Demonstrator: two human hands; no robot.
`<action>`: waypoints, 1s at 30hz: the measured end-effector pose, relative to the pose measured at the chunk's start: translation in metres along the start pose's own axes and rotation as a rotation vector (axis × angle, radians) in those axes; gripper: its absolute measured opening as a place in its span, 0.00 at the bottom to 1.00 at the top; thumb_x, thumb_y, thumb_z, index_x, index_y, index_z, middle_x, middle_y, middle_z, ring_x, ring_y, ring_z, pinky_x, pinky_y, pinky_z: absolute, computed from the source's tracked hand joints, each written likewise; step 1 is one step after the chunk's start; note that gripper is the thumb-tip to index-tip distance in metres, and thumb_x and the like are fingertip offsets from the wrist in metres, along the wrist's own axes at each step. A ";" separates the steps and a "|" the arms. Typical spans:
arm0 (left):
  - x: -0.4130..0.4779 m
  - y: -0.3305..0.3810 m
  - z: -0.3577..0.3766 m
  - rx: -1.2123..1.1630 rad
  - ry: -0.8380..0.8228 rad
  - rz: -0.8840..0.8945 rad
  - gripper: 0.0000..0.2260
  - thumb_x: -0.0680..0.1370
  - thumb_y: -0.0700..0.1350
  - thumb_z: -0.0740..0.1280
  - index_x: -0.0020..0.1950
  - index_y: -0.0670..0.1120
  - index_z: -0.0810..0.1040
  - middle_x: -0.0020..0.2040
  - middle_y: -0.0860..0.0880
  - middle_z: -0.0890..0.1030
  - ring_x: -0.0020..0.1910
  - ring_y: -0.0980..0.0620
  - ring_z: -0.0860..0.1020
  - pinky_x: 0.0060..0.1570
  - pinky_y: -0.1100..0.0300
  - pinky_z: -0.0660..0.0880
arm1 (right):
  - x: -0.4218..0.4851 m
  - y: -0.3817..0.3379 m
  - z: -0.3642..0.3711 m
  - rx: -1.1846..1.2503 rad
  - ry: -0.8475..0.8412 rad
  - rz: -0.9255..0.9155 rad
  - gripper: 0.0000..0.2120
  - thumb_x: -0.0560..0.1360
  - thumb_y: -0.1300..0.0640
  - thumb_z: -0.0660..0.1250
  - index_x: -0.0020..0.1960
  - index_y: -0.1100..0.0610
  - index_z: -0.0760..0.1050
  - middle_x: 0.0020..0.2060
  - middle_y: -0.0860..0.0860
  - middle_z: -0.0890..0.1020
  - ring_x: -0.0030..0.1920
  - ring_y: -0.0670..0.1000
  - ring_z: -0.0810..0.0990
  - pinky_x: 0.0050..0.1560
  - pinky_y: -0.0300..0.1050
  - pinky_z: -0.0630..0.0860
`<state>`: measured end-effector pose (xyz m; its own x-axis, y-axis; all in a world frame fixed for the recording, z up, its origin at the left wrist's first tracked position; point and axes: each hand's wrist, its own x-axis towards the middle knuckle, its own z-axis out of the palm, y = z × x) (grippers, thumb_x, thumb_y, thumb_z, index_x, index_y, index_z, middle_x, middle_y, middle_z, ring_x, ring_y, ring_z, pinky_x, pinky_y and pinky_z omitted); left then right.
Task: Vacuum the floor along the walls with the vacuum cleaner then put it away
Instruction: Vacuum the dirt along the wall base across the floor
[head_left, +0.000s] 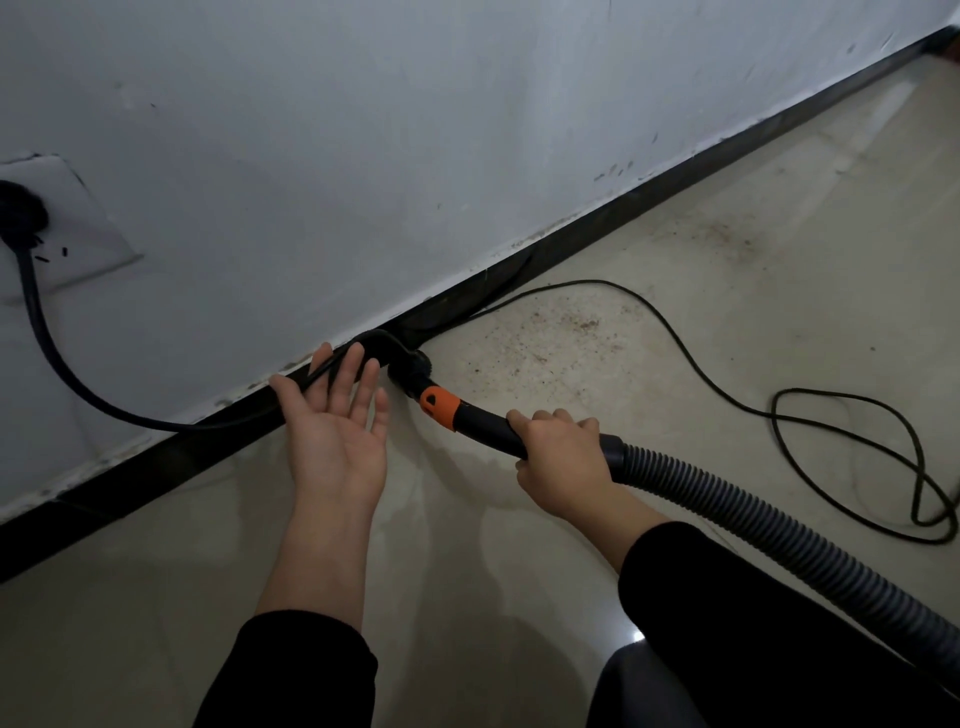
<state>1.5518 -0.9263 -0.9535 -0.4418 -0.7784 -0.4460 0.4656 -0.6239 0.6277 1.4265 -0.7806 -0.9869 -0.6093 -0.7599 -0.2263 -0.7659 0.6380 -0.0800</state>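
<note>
My right hand (563, 457) grips the black handle of the vacuum hose, just behind its orange collar (439, 408). The ribbed grey hose (779, 535) runs from that hand to the lower right. The black nozzle (395, 353) sits against the dark baseboard (597, 223) where floor meets wall. My left hand (332, 415) is palm up with straight fingers, and the black power cord (57, 364) lies across its fingers near the baseboard.
The cord runs left up to a plug (21, 210) in a white wall socket (78, 223). A thin black cable (852, 457) loops over the beige tile floor at the right. Brown dust specks (571, 332) lie on the floor beside the nozzle.
</note>
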 end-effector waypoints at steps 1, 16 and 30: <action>0.001 0.002 0.000 -0.011 -0.007 -0.004 0.23 0.81 0.64 0.49 0.56 0.55 0.80 0.53 0.54 0.85 0.55 0.55 0.82 0.51 0.60 0.75 | 0.002 -0.002 0.001 0.005 0.003 0.004 0.15 0.74 0.58 0.63 0.61 0.52 0.67 0.50 0.52 0.76 0.53 0.56 0.72 0.53 0.54 0.64; 0.010 0.013 0.007 -0.073 -0.074 -0.054 0.20 0.82 0.61 0.51 0.55 0.53 0.80 0.54 0.52 0.85 0.56 0.53 0.82 0.49 0.60 0.76 | 0.012 0.008 0.008 0.030 0.011 0.036 0.16 0.73 0.59 0.62 0.60 0.51 0.67 0.49 0.51 0.76 0.52 0.56 0.72 0.52 0.53 0.63; 0.009 0.018 0.003 -0.087 -0.048 -0.043 0.21 0.82 0.61 0.51 0.56 0.53 0.80 0.54 0.52 0.85 0.55 0.53 0.82 0.48 0.60 0.76 | 0.012 0.013 0.002 0.101 0.008 0.022 0.10 0.74 0.58 0.63 0.54 0.50 0.68 0.40 0.49 0.71 0.48 0.55 0.72 0.49 0.52 0.63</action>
<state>1.5541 -0.9449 -0.9444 -0.4983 -0.7478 -0.4387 0.5094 -0.6620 0.5498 1.4094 -0.7809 -0.9923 -0.6276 -0.7463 -0.2216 -0.7279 0.6635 -0.1730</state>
